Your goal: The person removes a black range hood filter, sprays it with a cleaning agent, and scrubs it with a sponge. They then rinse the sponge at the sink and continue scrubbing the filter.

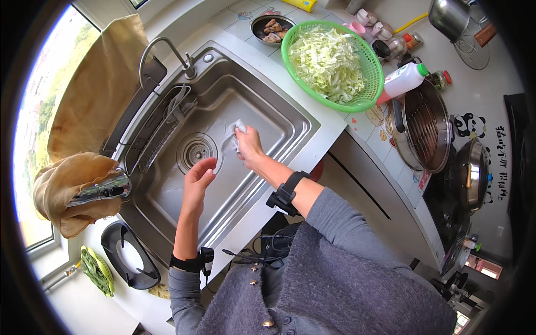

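Over the stainless steel sink (247, 100), my right hand (250, 146) grips a crumpled white patterned cloth (234, 136). The cloth's loose end hangs toward the basin floor; whether it touches there I cannot tell. My left hand (200, 181) hovers in front of the drain strainer (197, 154), fingers apart and slightly curled, holding nothing. A curved metal faucet (165, 42) rises from the sink's back rim. Along the window-side wall of the basin hangs a wire rack (157, 140) with a grey cloth (179, 104) draped on it.
A green plastic colander (289, 79) of shredded cabbage stands on the tiled counter beside a bowl of meat pieces (273, 31), a white bottle (404, 79) and a steamer pot (400, 142). Left of the sink are a brown cloth (71, 184), a dark oval tray (144, 268) and a basket of greens (95, 270).
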### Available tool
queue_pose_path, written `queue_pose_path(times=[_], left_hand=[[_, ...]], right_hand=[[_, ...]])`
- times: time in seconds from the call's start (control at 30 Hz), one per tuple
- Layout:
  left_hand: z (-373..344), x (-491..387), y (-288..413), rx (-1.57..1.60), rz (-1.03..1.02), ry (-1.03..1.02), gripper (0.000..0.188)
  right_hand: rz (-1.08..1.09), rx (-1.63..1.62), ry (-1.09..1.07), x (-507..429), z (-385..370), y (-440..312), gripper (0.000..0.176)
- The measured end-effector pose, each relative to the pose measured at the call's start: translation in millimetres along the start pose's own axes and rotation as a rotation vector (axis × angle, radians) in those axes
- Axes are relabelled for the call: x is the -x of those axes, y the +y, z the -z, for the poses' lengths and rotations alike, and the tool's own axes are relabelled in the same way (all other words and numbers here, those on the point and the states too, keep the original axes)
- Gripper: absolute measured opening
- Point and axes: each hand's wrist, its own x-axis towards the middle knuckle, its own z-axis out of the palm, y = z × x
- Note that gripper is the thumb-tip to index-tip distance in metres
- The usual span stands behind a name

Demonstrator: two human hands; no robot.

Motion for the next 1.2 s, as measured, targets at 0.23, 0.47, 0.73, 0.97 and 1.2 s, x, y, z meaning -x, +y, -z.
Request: queue_pose_path(times=[0.23, 0.47, 0.73, 0.97, 1.2], left_hand=[[-12.3, -5.7, 7.8, 0.000, -0.049, -0.107, 0.039], [-8.2, -6.7, 9.9, 0.077, -0.079, -0.157, 0.042], [65.5, 20.1, -3.1, 0.019, -0.138, 0.273, 0.029], [115.5, 43.1, -2.7, -0.058, -0.251, 0.641, 0.026], [144.3, 44.2, -7.6, -0.589, -0.538, 1.071, 0.058]], right_hand=[[-0.137, -0.078, -0.110, 15.1, -7.1, -26.9, 0.030], [-0.054, -0.182, -0.190, 17.6, -8.3, -35.0, 0.023], [-0.267, -0.471, -0.496, 21.6, -20.5, -34.0, 0.037], [-0.302, -0.138, -0.568, 16.6, -36.5, -9.1, 0.020], [-0.483, -0.004, -0.562, 33.1, -74.4, -5.4, 0.044]])
